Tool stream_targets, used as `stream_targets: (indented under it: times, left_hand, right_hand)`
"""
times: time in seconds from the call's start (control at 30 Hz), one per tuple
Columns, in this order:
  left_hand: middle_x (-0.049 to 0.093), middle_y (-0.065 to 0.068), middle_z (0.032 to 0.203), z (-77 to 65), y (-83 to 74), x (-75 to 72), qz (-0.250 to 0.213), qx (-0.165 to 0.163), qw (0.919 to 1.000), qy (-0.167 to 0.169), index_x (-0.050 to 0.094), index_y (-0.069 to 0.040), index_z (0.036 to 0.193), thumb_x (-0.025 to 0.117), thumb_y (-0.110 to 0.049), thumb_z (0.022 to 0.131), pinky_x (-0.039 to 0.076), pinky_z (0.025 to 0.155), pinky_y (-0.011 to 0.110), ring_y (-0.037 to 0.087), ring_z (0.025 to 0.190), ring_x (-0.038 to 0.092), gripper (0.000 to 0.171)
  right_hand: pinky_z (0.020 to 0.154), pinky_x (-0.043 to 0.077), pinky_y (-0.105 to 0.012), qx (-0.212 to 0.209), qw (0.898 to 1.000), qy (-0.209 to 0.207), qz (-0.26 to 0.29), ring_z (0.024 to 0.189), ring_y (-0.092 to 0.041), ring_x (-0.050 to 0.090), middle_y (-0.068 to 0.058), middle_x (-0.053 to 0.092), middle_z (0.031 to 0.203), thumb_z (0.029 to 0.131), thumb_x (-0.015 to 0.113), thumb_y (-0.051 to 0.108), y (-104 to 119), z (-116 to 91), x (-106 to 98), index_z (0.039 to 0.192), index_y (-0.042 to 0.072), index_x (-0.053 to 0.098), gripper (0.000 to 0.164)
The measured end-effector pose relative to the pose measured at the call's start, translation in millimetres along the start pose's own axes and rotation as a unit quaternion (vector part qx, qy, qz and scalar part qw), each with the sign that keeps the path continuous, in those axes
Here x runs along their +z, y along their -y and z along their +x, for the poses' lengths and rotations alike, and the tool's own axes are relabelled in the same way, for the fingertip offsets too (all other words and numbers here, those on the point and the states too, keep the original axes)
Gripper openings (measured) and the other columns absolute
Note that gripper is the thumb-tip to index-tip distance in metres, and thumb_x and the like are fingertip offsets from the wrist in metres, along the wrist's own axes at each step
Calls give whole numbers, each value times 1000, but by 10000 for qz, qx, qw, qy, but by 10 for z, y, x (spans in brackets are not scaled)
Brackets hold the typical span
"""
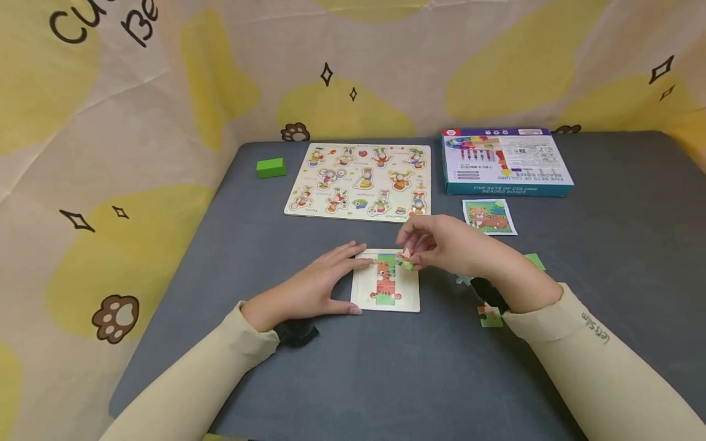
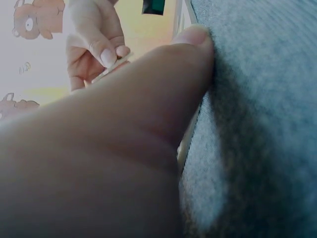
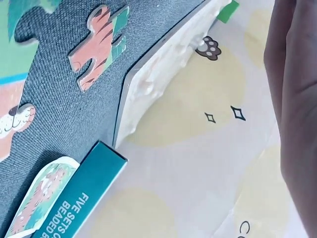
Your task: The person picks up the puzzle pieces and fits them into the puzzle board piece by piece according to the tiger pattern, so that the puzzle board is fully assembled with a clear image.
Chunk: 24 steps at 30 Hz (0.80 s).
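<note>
We see the left hand (image 1: 325, 278) spread wide at the left edge of the puzzle tray (image 1: 405, 299), which lies on the desk (image 1: 386, 373). The right hand (image 1: 448, 246) pinches a small puzzle piece (image 1: 407, 261) at the tray's upper right, beside a column of tiger pieces (image 1: 385, 286); we note loose pieces (image 1: 489, 317) farther right.

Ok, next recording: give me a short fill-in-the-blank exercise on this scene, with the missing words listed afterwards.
1. The hand pinching a puzzle piece over the tray is the person's ____ one.
2. The other hand lies over the tray's ____ edge, as the person sees it.
3. The block beside the picture board is coloured ____.
4. The box reads FIVE SETS OF COLUMN ____ BOXES.

Missing words: right; left; green; BEADED.
</note>
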<state>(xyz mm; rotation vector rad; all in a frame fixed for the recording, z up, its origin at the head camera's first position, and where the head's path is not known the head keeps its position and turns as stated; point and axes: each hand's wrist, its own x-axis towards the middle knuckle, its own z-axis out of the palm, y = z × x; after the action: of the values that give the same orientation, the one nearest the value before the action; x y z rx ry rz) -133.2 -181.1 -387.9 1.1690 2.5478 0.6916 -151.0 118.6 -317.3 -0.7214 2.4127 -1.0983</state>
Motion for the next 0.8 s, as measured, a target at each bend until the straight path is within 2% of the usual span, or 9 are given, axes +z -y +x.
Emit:
stream_targets:
  times: [0.1,0.23,0.33,0.43,0.5,0.6,0.8]
  left_hand:
    - [22,7,173,0,-3,-10,20,-36,10000,-34,42,-12,161,85,-43,90,19,126,56,27,160,12,88]
    - [24,7,172,1,1,-11,50,-55,9999,-104,42,-11,161,86,-43,89,21,126,56,27,160,14,90]
    - [25,8,172,-1,12,-1,47,-43,9999,-139,42,-10,160,86,-44,89,21,125,57,28,160,16,90]
    - [26,8,171,-1,30,13,17,-38,9999,-158,39,-9,162,86,-44,88,21,126,56,28,159,16,94]
    - [27,8,171,2,45,24,14,-55,9998,-173,34,-7,164,86,-45,88,19,127,54,27,160,15,99]
    - [25,9,172,4,59,35,39,-157,9997,-190,26,-5,166,86,-47,87,12,129,50,26,160,12,108]
    - [19,9,174,12,60,36,146,-332,9992,-147,24,-1,166,86,-53,85,6,129,49,27,161,6,114]
  right_hand:
    - [81,63,-36,10,9999,17,117,88,-23,68,-9,64,99,98,70,-5,14,10,8,113,5,72,18]
    - [79,60,-35,-128,9996,-242,-48,88,-23,64,-5,66,93,96,76,3,32,35,58,98,10,74,8]
    - [73,57,-36,-198,9989,-418,-95,85,-22,60,-2,66,91,94,79,5,55,62,147,103,10,74,11]
    - [72,58,-35,-198,9993,-270,153,81,-20,63,-3,65,91,96,77,6,103,96,273,114,8,74,18]
    - [70,57,-34,-196,9995,-149,201,78,-19,64,-2,65,91,97,77,7,143,123,370,115,10,75,19]
    - [67,52,-31,-193,9998,-84,-37,73,-16,62,1,65,86,96,78,8,183,166,509,104,12,74,9]
    - [65,48,-29,52,9989,-19,-475,71,-13,57,3,64,80,95,79,7,170,219,665,97,14,72,10]
